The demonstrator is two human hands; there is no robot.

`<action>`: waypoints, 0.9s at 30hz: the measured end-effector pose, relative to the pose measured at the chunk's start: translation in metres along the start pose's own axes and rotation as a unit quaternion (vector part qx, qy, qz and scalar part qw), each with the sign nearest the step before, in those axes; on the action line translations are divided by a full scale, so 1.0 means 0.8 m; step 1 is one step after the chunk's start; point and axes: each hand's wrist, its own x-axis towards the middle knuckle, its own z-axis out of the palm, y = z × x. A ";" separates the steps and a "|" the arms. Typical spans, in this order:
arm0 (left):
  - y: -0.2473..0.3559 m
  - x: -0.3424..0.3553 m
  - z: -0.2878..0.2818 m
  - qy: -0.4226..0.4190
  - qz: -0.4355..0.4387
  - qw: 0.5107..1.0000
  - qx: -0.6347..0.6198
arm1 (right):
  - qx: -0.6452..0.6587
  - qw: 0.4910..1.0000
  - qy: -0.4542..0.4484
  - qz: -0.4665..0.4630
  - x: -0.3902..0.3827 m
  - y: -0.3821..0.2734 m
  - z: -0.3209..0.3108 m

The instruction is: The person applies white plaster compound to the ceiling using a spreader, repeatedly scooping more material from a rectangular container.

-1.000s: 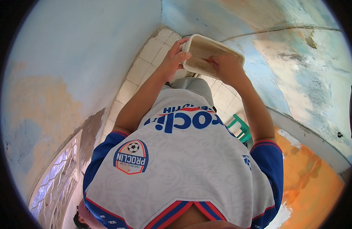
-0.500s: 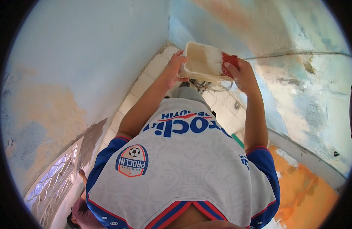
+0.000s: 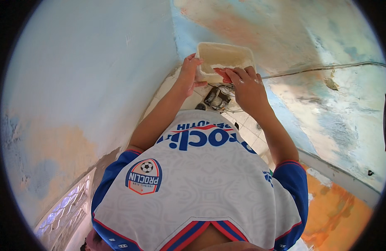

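My left hand (image 3: 188,76) is closed on the left side of a whitish rectangular plastic tub (image 3: 226,44), with its thumb at the rim. A pale, whitish paste coats the inside of the tub. My right hand (image 3: 249,88) grips a red, flat putty scraper (image 3: 222,74) at the tub's near side. The scraper's blade points left across the tub's opening, and my fingers cover the rest of it. White smears mark the fingers of my right hand.
Patchy blue, tan and white walls (image 3: 117,54) meet in a corner ahead. A cable (image 3: 322,67) runs along the right wall. Below the tub, a dark object (image 3: 217,99) lies on the tiled floor (image 3: 161,94). A window grille (image 3: 61,213) is at lower left, beside part of another person (image 3: 94,242).
The scraper has moved left and toward me along the tub, and its blade has turned. My right hand has come left and lower with it. The left hand still holds the tub.
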 end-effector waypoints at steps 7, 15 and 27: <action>-0.011 0.041 -0.002 -0.006 -0.015 1.000 -0.006 | 0.056 0.998 -0.006 0.039 -0.008 0.001 -0.003; 0.011 0.031 -0.014 -0.113 -0.075 0.991 0.007 | 0.041 0.989 0.060 0.129 -0.007 -0.043 0.004; -0.013 0.024 -0.084 -0.128 -0.119 0.983 0.056 | 0.018 0.976 0.056 0.212 -0.016 -0.139 0.006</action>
